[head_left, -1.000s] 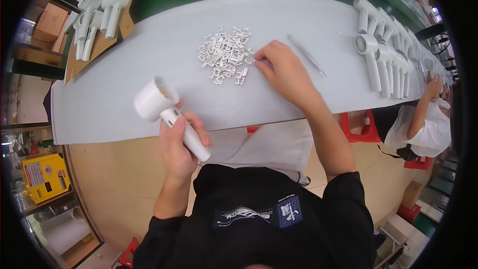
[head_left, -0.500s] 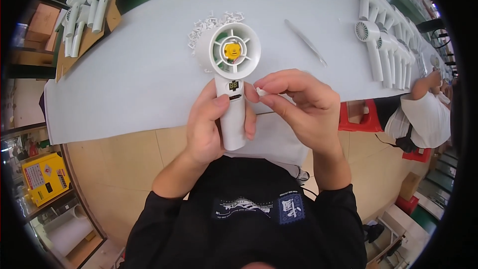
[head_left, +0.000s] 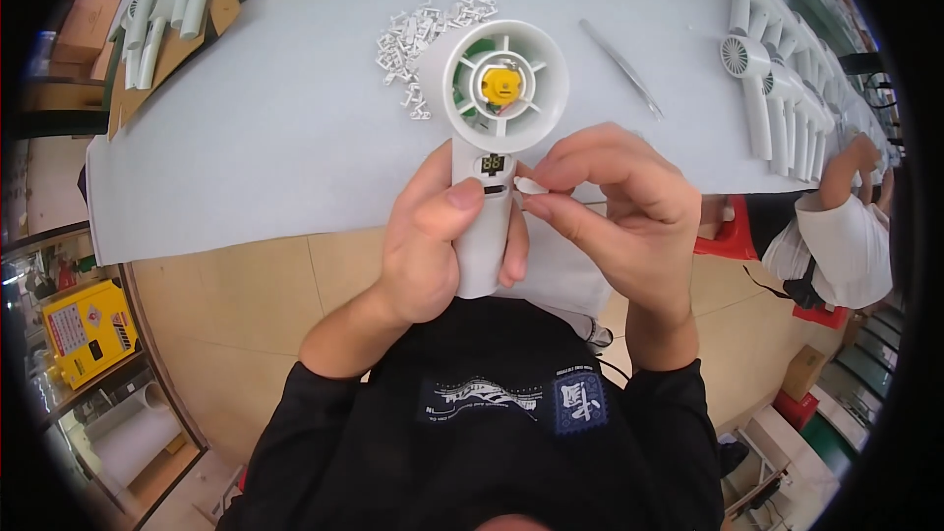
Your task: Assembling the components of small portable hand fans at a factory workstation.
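Note:
My left hand (head_left: 428,236) is wrapped round the handle of a white handheld fan (head_left: 479,256), its thumb beside a dark slot below a small display. The fan stands upright in view, its round head open toward me, with spokes, a yellow centre and a bit of green inside. Between the thumb and forefinger of my right hand (head_left: 624,211) is a small white plastic piece (head_left: 530,186), close to the right side of the handle near the slot. Whether the piece touches the handle I cannot tell.
A pile of small white plastic parts (head_left: 408,49) lies beyond the fan on the white-covered table (head_left: 246,138). Tweezers (head_left: 621,69) rest to the right. More white fans (head_left: 777,88) line the right side; others (head_left: 162,10) sit on cardboard at left. Another person's arm (head_left: 844,177) is far right.
The fan and both my hands have shifted a little to the right in view. The white piece has turned in my right fingertips and shows more of its length.

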`<action>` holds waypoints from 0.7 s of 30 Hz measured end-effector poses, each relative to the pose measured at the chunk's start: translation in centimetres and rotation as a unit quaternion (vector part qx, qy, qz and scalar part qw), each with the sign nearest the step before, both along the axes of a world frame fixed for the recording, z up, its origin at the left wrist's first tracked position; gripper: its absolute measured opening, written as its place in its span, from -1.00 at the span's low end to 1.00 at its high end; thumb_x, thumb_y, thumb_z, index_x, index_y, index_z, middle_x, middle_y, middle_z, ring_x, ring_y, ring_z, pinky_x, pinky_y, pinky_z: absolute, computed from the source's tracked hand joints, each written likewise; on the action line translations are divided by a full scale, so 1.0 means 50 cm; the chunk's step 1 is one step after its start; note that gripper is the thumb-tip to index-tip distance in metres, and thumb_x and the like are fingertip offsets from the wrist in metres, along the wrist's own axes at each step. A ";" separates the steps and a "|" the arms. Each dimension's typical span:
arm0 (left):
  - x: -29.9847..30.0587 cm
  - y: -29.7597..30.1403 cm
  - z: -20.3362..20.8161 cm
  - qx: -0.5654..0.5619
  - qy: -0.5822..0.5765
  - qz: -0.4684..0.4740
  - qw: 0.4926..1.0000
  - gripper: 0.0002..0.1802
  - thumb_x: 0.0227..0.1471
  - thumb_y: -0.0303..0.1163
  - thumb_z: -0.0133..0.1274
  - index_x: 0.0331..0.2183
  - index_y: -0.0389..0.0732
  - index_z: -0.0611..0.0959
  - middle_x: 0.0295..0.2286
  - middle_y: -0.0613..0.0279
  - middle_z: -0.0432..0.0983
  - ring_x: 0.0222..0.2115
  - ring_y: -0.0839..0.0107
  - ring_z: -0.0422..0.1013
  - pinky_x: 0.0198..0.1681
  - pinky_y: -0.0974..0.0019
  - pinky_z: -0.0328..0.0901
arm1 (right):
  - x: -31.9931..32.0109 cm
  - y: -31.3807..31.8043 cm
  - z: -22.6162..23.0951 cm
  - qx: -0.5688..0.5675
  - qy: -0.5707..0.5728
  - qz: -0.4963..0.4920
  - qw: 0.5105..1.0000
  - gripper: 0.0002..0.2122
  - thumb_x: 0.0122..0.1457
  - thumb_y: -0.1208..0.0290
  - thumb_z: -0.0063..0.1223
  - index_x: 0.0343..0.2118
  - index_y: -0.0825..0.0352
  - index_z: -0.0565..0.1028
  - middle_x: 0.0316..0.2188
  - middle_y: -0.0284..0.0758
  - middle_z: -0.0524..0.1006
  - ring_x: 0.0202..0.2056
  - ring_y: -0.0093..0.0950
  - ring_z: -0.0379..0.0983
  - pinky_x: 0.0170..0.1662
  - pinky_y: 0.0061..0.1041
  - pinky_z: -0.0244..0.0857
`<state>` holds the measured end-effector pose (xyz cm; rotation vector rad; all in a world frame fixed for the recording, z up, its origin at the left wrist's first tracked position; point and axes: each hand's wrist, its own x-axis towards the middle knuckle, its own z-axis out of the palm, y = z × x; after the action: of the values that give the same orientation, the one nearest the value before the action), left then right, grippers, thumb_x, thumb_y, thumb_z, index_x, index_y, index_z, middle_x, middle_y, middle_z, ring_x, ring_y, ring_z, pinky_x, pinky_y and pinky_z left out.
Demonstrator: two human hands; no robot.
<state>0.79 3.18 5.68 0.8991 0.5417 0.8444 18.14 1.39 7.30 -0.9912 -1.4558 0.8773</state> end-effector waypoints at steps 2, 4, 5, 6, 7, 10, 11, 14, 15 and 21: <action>0.000 -0.001 -0.004 -0.006 -0.008 -0.004 1.000 -0.53 0.12 -0.15 -0.35 -0.17 -0.39 0.34 -0.58 0.00 0.42 -0.69 0.37 0.35 -0.59 0.39 0.25 | -0.001 -0.002 0.005 0.001 -0.032 -0.001 0.999 -0.85 -0.12 0.70 0.21 -0.43 0.42 0.54 -0.43 -0.26 0.52 -0.44 -0.51 0.47 -0.39 -0.60 0.36; 0.003 -0.003 -0.004 -0.011 -0.015 -0.007 1.000 -0.53 0.12 -0.15 -0.35 -0.17 -0.39 0.33 -0.61 -0.01 0.41 -0.69 0.36 0.35 -0.58 0.39 0.27 | -0.002 -0.005 0.012 0.003 -0.040 0.012 0.999 -0.85 -0.13 0.70 0.21 -0.43 0.41 0.54 -0.44 -0.27 0.52 -0.44 -0.51 0.47 -0.39 -0.60 0.36; 0.005 -0.004 -0.002 -0.024 -0.030 -0.008 0.999 -0.53 0.13 -0.15 -0.36 -0.17 -0.39 0.33 -0.63 -0.02 0.41 -0.69 0.34 0.35 -0.57 0.38 0.28 | -0.004 -0.006 0.015 0.005 -0.049 0.026 0.998 -0.84 -0.14 0.69 0.22 -0.43 0.41 0.54 -0.45 -0.28 0.51 -0.44 -0.50 0.48 -0.40 -0.60 0.36; 0.006 -0.006 -0.001 -0.036 -0.046 -0.010 0.998 -0.52 0.13 -0.14 -0.37 -0.16 -0.39 0.33 -0.65 -0.03 0.41 -0.69 0.33 0.36 -0.57 0.37 0.29 | -0.004 -0.008 0.017 0.004 -0.048 0.027 0.998 -0.84 -0.14 0.69 0.22 -0.43 0.41 0.54 -0.45 -0.28 0.51 -0.44 -0.50 0.48 -0.40 -0.60 0.36; 0.005 -0.005 -0.001 -0.037 -0.046 -0.010 0.998 -0.52 0.13 -0.14 -0.37 -0.16 -0.39 0.33 -0.65 -0.03 0.41 -0.69 0.33 0.36 -0.57 0.37 0.29 | -0.002 -0.011 0.019 0.003 -0.057 0.032 0.998 -0.84 -0.15 0.68 0.23 -0.43 0.40 0.55 -0.46 -0.29 0.51 -0.43 -0.50 0.48 -0.40 -0.60 0.35; 0.000 -0.007 0.000 -0.052 -0.054 -0.049 0.996 -0.52 0.14 -0.13 -0.38 -0.16 -0.39 0.32 -0.59 -0.02 0.43 -0.69 0.32 0.37 -0.57 0.35 0.31 | 0.014 -0.023 0.018 -0.007 -0.054 0.023 0.998 -0.82 -0.16 0.67 0.25 -0.43 0.38 0.56 -0.47 -0.29 0.50 -0.43 -0.50 0.47 -0.40 -0.60 0.34; 0.001 -0.009 0.004 -0.059 -0.050 -0.054 0.995 -0.52 0.14 -0.13 -0.39 -0.16 -0.39 0.32 -0.58 0.01 0.42 -0.69 0.32 0.37 -0.57 0.35 0.31 | 0.018 -0.025 0.016 -0.013 -0.042 0.009 0.999 -0.82 -0.17 0.67 0.26 -0.43 0.37 0.56 -0.47 -0.29 0.50 -0.43 -0.50 0.47 -0.40 -0.59 0.34; 0.007 -0.012 0.005 -0.067 -0.060 -0.069 0.994 -0.51 0.15 -0.13 -0.40 -0.15 -0.38 0.31 -0.53 0.05 0.41 -0.69 0.33 0.38 -0.57 0.35 0.31 | 0.011 -0.026 0.013 -0.010 -0.028 0.023 0.999 -0.81 -0.17 0.70 0.25 -0.43 0.37 0.57 -0.47 -0.29 0.49 -0.44 -0.49 0.47 -0.41 -0.58 0.35; 0.011 -0.012 0.005 -0.067 -0.073 -0.078 0.992 -0.51 0.15 -0.13 -0.40 -0.14 -0.39 0.31 -0.51 0.07 0.41 -0.68 0.33 0.39 -0.56 0.36 0.32 | 0.006 -0.026 0.012 0.001 -0.030 0.035 0.999 -0.82 -0.16 0.71 0.24 -0.43 0.39 0.57 -0.47 -0.28 0.49 -0.46 -0.49 0.48 -0.43 -0.58 0.35; 0.006 -0.022 -0.014 -0.026 -0.055 -0.085 0.994 -0.46 0.17 -0.18 -0.36 0.01 -0.43 0.22 -0.40 0.07 0.38 -0.60 0.38 0.40 -0.55 0.38 0.31 | -0.007 -0.032 0.035 -0.085 0.026 0.042 0.995 -0.90 -0.07 0.74 0.16 -0.45 0.47 0.54 -0.45 -0.21 0.49 -0.60 -0.45 0.52 -0.53 -0.60 0.35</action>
<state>1.11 2.07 4.98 0.8324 0.3831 0.7171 17.79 -0.19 9.06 -1.0311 -1.4045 1.0946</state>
